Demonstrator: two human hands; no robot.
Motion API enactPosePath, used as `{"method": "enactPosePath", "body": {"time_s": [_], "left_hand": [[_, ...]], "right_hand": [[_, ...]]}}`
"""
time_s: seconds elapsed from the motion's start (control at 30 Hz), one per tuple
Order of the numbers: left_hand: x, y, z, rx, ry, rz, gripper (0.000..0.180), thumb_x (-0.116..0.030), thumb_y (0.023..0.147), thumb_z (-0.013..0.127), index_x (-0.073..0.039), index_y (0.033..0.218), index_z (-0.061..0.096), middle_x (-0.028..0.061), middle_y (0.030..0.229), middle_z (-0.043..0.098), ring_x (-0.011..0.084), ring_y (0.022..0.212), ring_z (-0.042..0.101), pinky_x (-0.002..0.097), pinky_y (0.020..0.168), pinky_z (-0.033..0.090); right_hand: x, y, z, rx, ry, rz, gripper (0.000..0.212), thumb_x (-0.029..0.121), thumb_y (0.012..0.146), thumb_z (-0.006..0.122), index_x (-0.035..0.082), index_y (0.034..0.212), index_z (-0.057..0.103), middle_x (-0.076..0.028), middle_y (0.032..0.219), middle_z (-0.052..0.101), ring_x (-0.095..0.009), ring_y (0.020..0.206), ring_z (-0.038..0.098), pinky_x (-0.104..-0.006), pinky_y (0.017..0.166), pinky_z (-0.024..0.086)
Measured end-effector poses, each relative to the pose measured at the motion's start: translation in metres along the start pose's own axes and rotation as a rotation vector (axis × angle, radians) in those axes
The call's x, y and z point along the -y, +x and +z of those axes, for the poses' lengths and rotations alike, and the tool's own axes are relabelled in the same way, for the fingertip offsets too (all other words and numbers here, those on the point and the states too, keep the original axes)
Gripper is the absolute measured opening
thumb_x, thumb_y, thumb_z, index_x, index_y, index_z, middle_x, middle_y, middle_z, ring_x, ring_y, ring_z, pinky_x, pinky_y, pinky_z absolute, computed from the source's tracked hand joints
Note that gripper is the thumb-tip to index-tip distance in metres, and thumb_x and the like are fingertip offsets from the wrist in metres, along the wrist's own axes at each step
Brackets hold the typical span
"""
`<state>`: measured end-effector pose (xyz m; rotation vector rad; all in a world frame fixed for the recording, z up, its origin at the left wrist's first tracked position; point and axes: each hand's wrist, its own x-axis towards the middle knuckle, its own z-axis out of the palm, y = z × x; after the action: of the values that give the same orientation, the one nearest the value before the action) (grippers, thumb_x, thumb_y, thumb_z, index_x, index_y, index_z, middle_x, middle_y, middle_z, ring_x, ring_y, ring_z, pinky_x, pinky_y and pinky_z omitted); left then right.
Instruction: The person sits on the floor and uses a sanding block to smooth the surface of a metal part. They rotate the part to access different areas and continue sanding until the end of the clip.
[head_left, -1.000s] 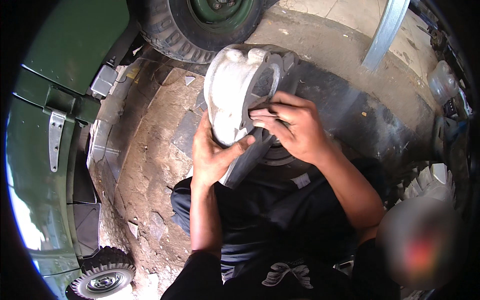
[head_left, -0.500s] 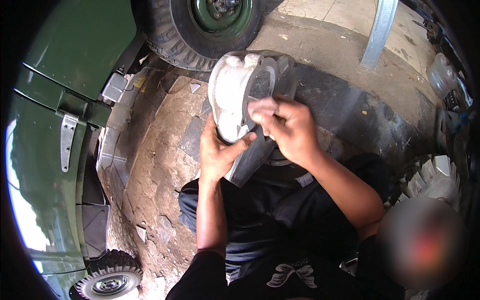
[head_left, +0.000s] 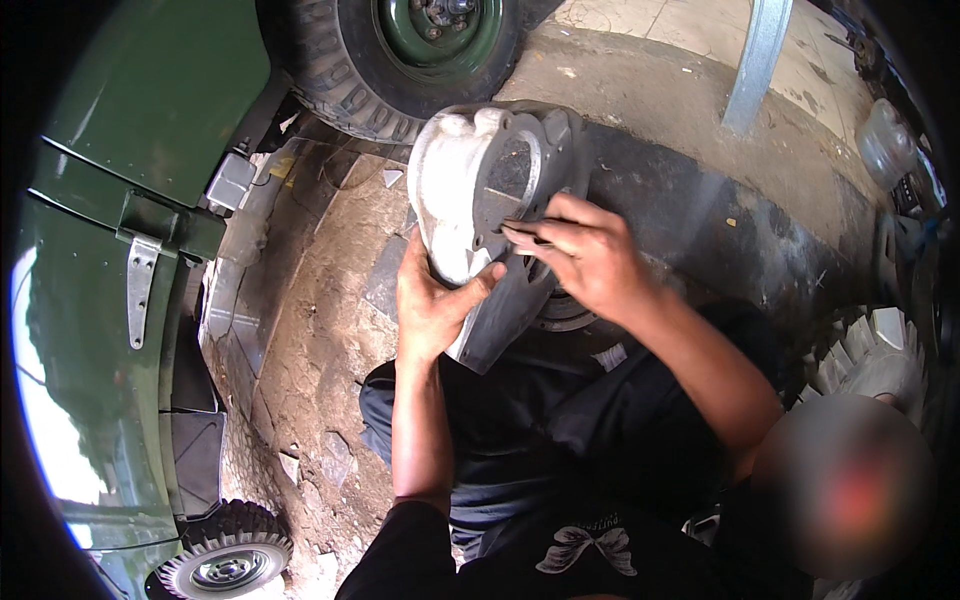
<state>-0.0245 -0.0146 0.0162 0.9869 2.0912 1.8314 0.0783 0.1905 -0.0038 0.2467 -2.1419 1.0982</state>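
A silvery cast-metal housing (head_left: 450, 180) stands tilted in front of me, with bolt holes in its flat flange and a wide opening inside. My left hand (head_left: 435, 300) grips its lower left side, fingers behind and thumb on the near edge. At the flange's lower right, my right hand (head_left: 595, 260) pinches a small, thin brownish piece (head_left: 522, 238) that looks like folded sandpaper. Its edge is against or very close to the flange face. Below the housing, a round metal ring (head_left: 565, 315) is partly hidden.
A green vehicle (head_left: 100, 250) fills the left side, with a large tyre (head_left: 345, 75) beyond the housing. A metal post (head_left: 757, 70) rises at the far right. Near the right rim are a clear plastic container (head_left: 885, 140) and a finned metal part (head_left: 865, 355).
My right hand has moved slightly down and right along the flange, still pinching the thin piece. The housing has shifted a little left in my left hand's grip.
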Motion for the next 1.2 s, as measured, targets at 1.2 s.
{"method": "enactPosePath", "body": {"time_s": [1.2], "left_hand": [[-0.011,-0.002,-0.006,-0.006,0.135,-0.003,0.069,-0.027,0.073,0.101,0.005,0.123,0.065,0.0165,0.104,0.081,0.0225,0.102,0.079,0.0369,0.094,0.059]], "right_hand": [[-0.028,-0.012,-0.028,-0.021,0.492,0.447,0.038,0.011,0.109,0.066,-0.006,0.141,0.056,-0.016,0.116,0.072,-0.021,0.097,0.073,-0.0317,0.072,0.056]]}}
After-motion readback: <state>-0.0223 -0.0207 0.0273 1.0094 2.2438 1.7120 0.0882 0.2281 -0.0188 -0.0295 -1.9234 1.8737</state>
